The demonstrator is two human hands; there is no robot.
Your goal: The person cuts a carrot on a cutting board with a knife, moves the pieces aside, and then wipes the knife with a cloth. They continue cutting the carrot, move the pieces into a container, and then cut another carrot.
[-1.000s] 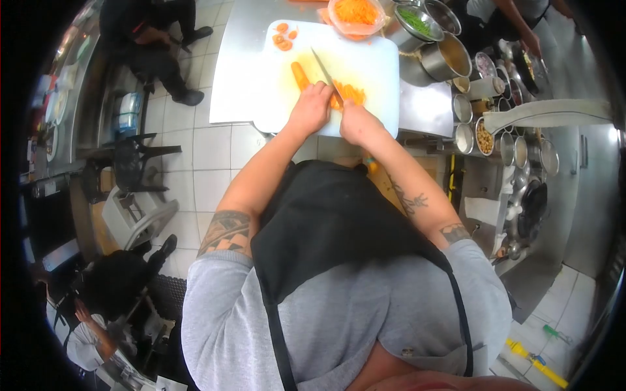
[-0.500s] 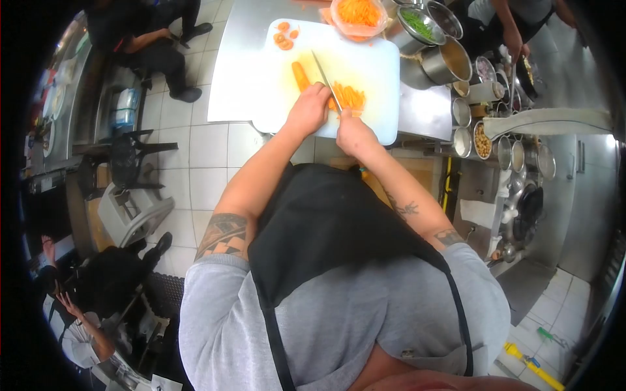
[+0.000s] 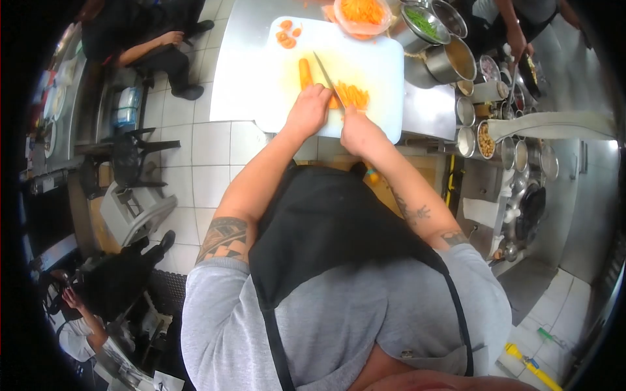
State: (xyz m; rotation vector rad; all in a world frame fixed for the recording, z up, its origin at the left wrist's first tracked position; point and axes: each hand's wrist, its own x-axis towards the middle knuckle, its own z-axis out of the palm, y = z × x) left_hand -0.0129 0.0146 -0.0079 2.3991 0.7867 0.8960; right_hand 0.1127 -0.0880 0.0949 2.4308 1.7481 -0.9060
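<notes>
A white cutting board (image 3: 372,58) lies on a steel counter in front of me. My left hand (image 3: 309,109) is closed around a knife (image 3: 325,72) whose blade points away from me. My right hand (image 3: 357,130) presses on a pile of cut carrot sticks (image 3: 352,96) beside the blade. A carrot piece (image 3: 304,72) lies left of the knife. A few round carrot slices (image 3: 287,36) sit at the board's far left corner.
Beyond the board stand a tub of shredded carrot (image 3: 362,12), a bowl of greens (image 3: 422,23) and a steel pot (image 3: 456,60). Several small metal tins (image 3: 484,138) line the right. Another person's hand (image 3: 518,36) works at the far right. People (image 3: 147,45) sit left, near a black stool (image 3: 127,159).
The knife and both hands have shifted only slightly over the carrot pile. The view has tilted a little. The person at the top left has moved an arm.
</notes>
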